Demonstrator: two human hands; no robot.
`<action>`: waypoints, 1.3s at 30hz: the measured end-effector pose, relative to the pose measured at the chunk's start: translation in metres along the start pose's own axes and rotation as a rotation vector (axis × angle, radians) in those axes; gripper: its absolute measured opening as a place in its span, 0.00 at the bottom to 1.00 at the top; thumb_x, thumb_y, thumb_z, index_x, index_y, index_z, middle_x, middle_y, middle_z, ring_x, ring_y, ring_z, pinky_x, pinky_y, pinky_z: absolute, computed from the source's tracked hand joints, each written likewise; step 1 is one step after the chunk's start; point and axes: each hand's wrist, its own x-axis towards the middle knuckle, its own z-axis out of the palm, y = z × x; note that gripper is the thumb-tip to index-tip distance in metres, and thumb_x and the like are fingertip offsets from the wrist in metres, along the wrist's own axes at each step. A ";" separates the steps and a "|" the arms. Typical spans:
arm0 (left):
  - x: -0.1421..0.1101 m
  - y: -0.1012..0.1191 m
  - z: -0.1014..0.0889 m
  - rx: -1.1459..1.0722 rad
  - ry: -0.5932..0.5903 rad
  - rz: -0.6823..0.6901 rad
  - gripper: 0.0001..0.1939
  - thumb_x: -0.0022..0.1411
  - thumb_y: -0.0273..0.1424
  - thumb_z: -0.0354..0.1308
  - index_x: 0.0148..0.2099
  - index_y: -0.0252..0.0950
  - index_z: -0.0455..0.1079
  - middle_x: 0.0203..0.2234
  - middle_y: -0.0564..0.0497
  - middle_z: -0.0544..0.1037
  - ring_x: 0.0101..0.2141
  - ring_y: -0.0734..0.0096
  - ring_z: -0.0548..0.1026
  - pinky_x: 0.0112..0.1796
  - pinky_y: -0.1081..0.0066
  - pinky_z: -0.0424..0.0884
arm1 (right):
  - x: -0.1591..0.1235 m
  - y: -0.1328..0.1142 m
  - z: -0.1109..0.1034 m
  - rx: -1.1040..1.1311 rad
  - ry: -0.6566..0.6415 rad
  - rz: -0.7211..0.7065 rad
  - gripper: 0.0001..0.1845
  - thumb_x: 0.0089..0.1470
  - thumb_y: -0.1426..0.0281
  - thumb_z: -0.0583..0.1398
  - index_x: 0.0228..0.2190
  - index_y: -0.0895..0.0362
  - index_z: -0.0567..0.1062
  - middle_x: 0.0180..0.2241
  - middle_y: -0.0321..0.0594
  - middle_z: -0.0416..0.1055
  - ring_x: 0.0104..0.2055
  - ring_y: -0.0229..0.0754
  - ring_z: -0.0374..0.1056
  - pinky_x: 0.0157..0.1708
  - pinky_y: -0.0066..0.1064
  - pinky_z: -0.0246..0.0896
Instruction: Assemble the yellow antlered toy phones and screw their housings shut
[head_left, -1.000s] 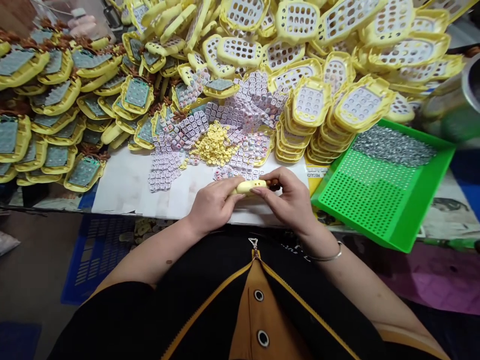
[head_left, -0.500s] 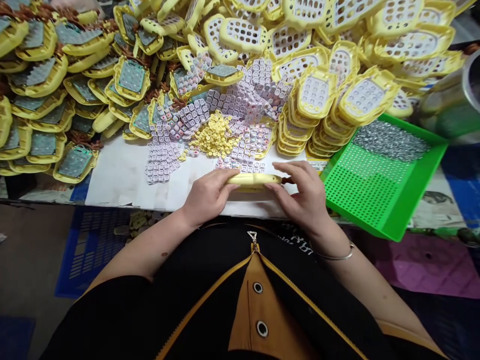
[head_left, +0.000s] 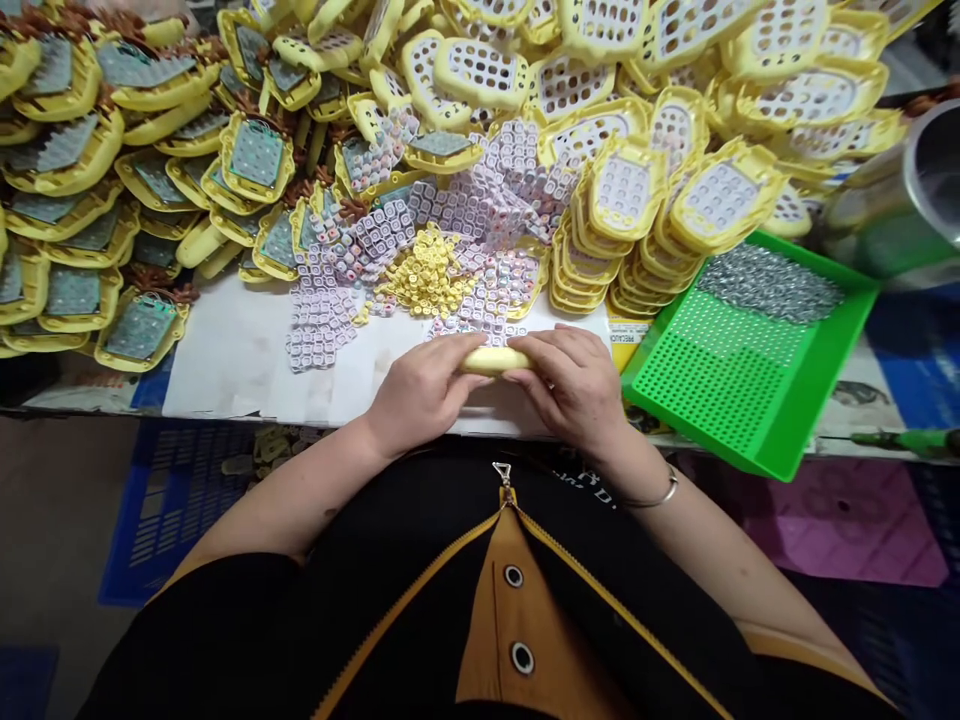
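A yellow plastic toy phone casing (head_left: 493, 361) is held edge-on between both hands, just above the front of the white work surface. My left hand (head_left: 424, 390) grips its left end, thumb below and fingers on top. My right hand (head_left: 574, 383) is wrapped round its right end in the same way. The casing's inside and both its ends are hidden by my fingers. Right behind it lie purple-and-white button pads (head_left: 322, 325) and a heap of small yellow buttons (head_left: 429, 272).
Stacked yellow casings with white keypad holes (head_left: 626, 190) stand behind my right hand. A green tray (head_left: 727, 385) holds many silver screws (head_left: 772, 285). At the left are piled yellow casings with circuit boards (head_left: 142, 328). A metal cylinder (head_left: 892, 210) stands at far right.
My right hand has moved left and closed over the casing's right end, where its fingers were spread before. The left hand stays on the left end. The view has shifted slightly.
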 end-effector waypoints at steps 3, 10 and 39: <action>0.001 0.002 -0.002 -0.078 -0.058 -0.120 0.19 0.64 0.33 0.60 0.55 0.31 0.71 0.45 0.41 0.82 0.44 0.62 0.80 0.46 0.66 0.74 | -0.002 0.005 -0.009 0.122 0.010 0.094 0.14 0.62 0.60 0.58 0.46 0.52 0.75 0.39 0.44 0.79 0.40 0.48 0.74 0.40 0.40 0.67; 0.021 0.021 0.005 -0.237 -0.076 -0.079 0.15 0.69 0.35 0.51 0.51 0.35 0.73 0.42 0.45 0.82 0.41 0.66 0.80 0.43 0.70 0.74 | -0.011 0.014 -0.036 0.252 0.094 0.149 0.20 0.59 0.60 0.61 0.52 0.50 0.73 0.45 0.46 0.77 0.45 0.49 0.74 0.44 0.42 0.70; 0.041 0.059 0.029 -0.080 0.045 -0.007 0.21 0.71 0.41 0.46 0.53 0.32 0.71 0.40 0.41 0.83 0.37 0.64 0.81 0.38 0.66 0.77 | -0.004 -0.021 -0.001 1.288 0.600 0.775 0.12 0.58 0.53 0.60 0.42 0.42 0.75 0.48 0.31 0.77 0.50 0.40 0.75 0.52 0.40 0.72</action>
